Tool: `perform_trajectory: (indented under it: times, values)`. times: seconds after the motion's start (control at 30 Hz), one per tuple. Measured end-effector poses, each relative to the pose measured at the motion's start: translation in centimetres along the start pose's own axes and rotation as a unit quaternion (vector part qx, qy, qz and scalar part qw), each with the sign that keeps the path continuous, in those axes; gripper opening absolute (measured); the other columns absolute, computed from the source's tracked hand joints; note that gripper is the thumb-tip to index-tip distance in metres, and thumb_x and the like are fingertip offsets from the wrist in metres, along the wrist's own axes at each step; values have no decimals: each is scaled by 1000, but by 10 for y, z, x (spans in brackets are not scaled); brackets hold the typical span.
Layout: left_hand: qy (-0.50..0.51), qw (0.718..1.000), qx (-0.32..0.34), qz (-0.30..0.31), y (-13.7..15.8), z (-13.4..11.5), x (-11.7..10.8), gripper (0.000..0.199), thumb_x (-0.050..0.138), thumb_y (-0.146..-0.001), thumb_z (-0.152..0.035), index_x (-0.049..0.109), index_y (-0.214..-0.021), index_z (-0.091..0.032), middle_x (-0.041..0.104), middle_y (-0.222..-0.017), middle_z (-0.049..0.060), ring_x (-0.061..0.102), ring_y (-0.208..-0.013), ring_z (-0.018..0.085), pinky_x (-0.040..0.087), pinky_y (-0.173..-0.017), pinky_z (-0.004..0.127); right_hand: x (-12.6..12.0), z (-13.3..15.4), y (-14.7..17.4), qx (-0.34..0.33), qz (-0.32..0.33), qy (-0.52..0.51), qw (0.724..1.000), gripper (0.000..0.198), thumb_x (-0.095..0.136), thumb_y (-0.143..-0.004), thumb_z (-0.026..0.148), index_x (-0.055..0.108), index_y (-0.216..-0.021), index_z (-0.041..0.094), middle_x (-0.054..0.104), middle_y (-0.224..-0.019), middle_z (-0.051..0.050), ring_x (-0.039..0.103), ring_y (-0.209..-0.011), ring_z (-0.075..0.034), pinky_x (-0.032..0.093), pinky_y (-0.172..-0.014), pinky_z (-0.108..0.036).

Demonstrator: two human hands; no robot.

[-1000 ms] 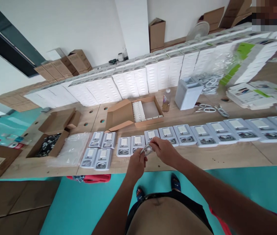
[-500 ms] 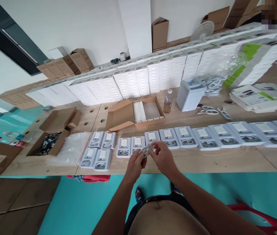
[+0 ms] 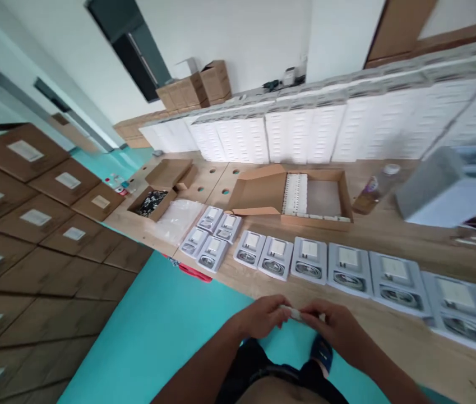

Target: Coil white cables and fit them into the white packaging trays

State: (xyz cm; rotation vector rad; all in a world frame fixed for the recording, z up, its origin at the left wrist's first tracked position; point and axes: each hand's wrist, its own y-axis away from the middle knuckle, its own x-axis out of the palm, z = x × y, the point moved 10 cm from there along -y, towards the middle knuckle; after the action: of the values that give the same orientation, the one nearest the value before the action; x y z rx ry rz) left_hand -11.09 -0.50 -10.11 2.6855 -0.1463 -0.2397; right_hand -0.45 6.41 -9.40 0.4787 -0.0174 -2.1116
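My left hand (image 3: 258, 317) and my right hand (image 3: 337, 331) meet at the near edge of the wooden table (image 3: 389, 331), both pinching a small coiled white cable (image 3: 295, 313) between them. Just beyond my hands lies a row of several white open trays (image 3: 309, 258), each with a charger block and a coiled cable. More trays (image 3: 208, 235) sit in a cluster to the left. The picture is blurred by head motion.
An open cardboard box (image 3: 305, 196) with white packs stands behind the trays. A small bottle (image 3: 372, 188) and a grey box (image 3: 443, 188) are to its right. A wall of stacked white boxes (image 3: 305, 132) lines the back. Brown cartons (image 3: 31, 224) fill the left.
The view has swung left and tilted. My hands have drawn back from over the tray row to the table's near edge, still holding the cable.
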Motion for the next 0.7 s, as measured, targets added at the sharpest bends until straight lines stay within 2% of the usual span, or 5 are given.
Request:
perform_trajectory:
  times: [0.1, 0.2, 0.43, 0.57, 0.7]
  values:
    - [4, 999, -35, -10, 12, 26, -5, 35, 53, -89, -46, 63, -104, -17, 57, -74, -1, 53, -67, 11, 41, -60, 24, 26, -5, -8, -11, 63, -5, 998, 23, 56, -88, 41, 72, -88, 24, 70, -77, 0, 63, -73, -18, 46, -68, -28]
    - [50, 996, -48, -57, 24, 56, -41, 47, 54, -88, -46, 49, -129, -22, 61, -95, 4, 60, -76, 14, 46, -61, 25, 43, -4, -38, -18, 59, 1, 998, 20, 57, -87, 38, 71, -87, 24, 72, -79, 0, 64, -74, -19, 46, -69, -29]
    - [-124, 936, -1, -330, 55, 117, -231, 38, 46, -92, -33, 48, -127, -20, 59, -115, 11, 62, -96, 21, 55, -79, 39, 80, 49, -220, -92, -111, 130, 981, 22, 54, -88, 31, 70, -99, 20, 73, -97, -5, 66, -83, -19, 48, -75, -28]
    - [-228, 923, 59, -306, 35, 116, -287, 49, 48, -89, -23, 42, -137, -19, 45, -143, 12, 41, -133, 24, 36, -112, 45, 145, 67, -318, -133, -84, 336, 929, 24, 49, -92, 22, 69, -106, 21, 72, -100, -5, 62, -89, -18, 45, -78, -27]
    - [-432, 873, 60, -219, -12, 118, -307, 64, 46, -85, -17, 27, -146, -8, 28, -156, 16, 21, -145, 26, 24, -118, 46, 187, 52, -352, -126, -4, 402, 907, 23, 50, -91, 17, 72, -95, 22, 71, -91, -6, 57, -91, -19, 40, -82, -29]
